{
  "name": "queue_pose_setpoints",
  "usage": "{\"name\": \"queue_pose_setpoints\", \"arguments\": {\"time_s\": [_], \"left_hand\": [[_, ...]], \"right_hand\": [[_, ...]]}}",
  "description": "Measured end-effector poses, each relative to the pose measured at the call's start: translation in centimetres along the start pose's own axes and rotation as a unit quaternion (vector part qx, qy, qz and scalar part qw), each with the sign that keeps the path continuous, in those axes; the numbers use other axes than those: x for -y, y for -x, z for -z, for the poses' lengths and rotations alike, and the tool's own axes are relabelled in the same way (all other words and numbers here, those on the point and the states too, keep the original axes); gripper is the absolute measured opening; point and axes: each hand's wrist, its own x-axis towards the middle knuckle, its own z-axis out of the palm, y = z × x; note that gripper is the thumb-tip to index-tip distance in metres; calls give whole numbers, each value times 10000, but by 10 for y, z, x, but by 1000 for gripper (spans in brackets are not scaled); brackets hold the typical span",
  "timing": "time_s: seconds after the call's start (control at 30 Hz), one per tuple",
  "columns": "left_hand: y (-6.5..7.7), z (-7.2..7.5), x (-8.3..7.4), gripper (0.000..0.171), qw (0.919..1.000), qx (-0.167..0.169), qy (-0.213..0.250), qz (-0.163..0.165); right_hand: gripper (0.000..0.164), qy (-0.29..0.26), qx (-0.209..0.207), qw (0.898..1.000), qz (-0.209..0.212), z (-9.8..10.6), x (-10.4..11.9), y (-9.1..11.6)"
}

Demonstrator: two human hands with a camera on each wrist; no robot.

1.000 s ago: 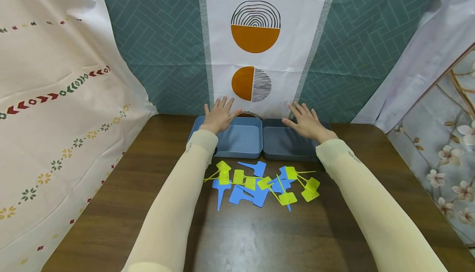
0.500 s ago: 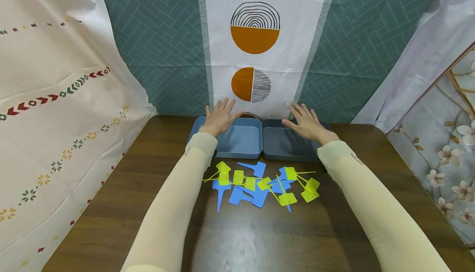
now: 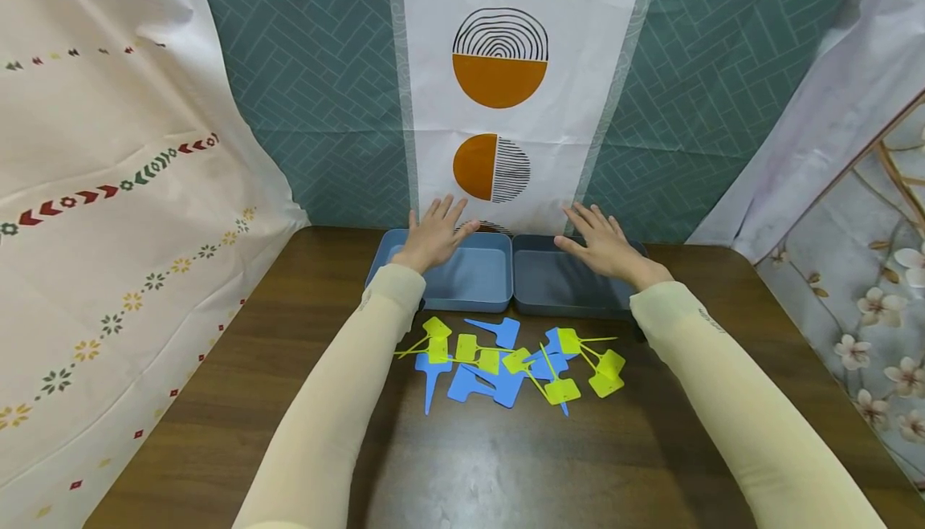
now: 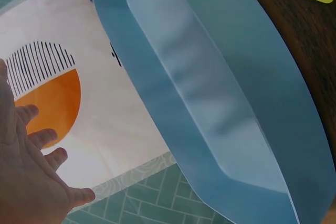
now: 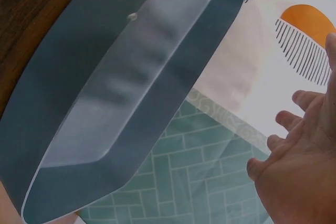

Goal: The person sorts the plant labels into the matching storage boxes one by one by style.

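Note:
My left hand [image 3: 432, 242] is held with fingers spread over the light blue tray [image 3: 477, 306], holding nothing. Over the dark grey-blue tray [image 3: 564, 308] my right hand [image 3: 601, 248] is likewise spread and holds nothing. In the left wrist view the light blue tray [image 4: 210, 77] has only shadows on its floor; the dark tray [image 5: 157, 77] looks the same in the right wrist view, apart from a small pale speck. In front of both trays lies a loose heap of flat T-shaped plant labels, some yellow-green [image 3: 562, 391], some blue [image 3: 509, 388], several overlapping.
The two trays stand side by side at the back of the brown wooden table [image 3: 462, 465]. Behind them hangs a green and white patterned cloth [image 3: 325, 111]. A cream cloth [image 3: 144, 232] borders the left side, and a floral one [image 3: 867, 312] the right.
The left hand has shifted slightly right and the right hand slightly right as well, both still spread. The camera view has tilted up a little. The labels and trays have stayed in place.

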Motion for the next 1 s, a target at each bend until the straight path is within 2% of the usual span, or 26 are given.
{"name": "queue_pose_setpoints", "arguments": {"time_s": [0.2, 0.4, 0.73, 1.0], "left_hand": [[0, -1, -3, 74, 9997, -75, 143, -159], [3, -1, -9, 73, 9991, -151, 190, -343], [19, -3, -18, 71, 9957, -164, 519, -749], [34, -8, -15, 71, 9940, -10, 681, -857]], "right_hand": [[80, 3, 49, 10000, -42, 4, -1, 5], [80, -279, 203, 9994, 7, 6, -7, 9], [78, -789, 230, 9965, -137, 6, -18, 22], [80, -1079, 305, 9933, -262, -4, -32, 32]]}}
